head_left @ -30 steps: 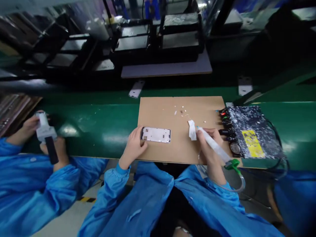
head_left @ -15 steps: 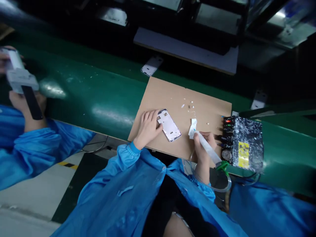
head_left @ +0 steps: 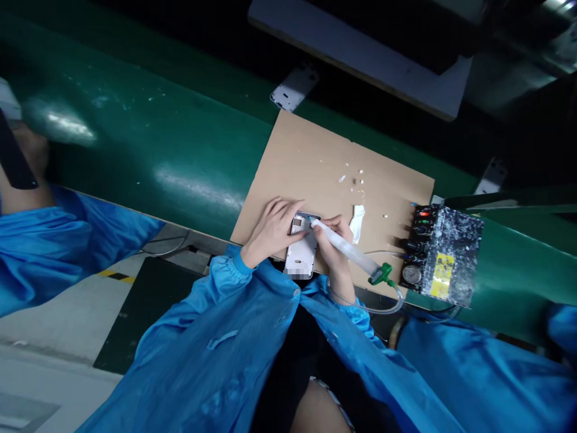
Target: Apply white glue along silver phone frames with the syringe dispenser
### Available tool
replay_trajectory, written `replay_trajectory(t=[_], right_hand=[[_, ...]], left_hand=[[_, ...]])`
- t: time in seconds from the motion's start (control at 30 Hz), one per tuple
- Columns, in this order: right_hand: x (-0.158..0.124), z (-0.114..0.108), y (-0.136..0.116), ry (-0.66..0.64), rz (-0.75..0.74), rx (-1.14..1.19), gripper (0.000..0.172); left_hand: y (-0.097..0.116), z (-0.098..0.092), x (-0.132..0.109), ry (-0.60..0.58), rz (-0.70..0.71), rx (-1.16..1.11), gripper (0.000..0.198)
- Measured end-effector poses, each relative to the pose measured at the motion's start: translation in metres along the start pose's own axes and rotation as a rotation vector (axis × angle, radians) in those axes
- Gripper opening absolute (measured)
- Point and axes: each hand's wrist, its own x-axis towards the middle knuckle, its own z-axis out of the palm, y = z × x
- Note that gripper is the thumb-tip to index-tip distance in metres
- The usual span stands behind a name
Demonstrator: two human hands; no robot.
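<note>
Near the front edge of a brown board (head_left: 297, 174) lies a white phone frame (head_left: 302, 249), its cut-out end pointing away from me. My left hand (head_left: 273, 231) grips the frame's left side between thumb and fingers. My right hand (head_left: 333, 240) is closed around a translucent dispensing syringe (head_left: 349, 251), with a green cap (head_left: 382, 274) and a clear air hose at its back end. The syringe tip is at the frame's far end; whether it touches cannot be made out. A crumpled white tissue (head_left: 357, 222) lies to the right of my right hand.
A speckled dispenser box (head_left: 455, 252) with a gauge and red display stands at the right. White crumbs (head_left: 354, 180) dot the board. Another phone frame (head_left: 295, 87) lies beyond it. A co-worker's hand (head_left: 29, 150) is at the left, over the green bench (head_left: 180, 144).
My right hand has carried the syringe from the tissue leftward to the phone frame. The frame has been turned more upright and drawn nearer me. My view has shifted slightly.
</note>
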Motion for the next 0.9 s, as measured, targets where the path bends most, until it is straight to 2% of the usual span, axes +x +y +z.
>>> replay_trajectory(t=[0.47,0.9], right_hand=[[-0.003,-0.002,0.008,0.007,0.045,-0.027,0.045],[0.000,0.002,-0.002,0.075,-0.080,-0.023,0.037]], left_hand=[[-0.001,0.001,0.000,0.024,0.009,-0.018,0.081],[-0.002,0.003,0.000,0.064,0.036,-0.022,0.082]])
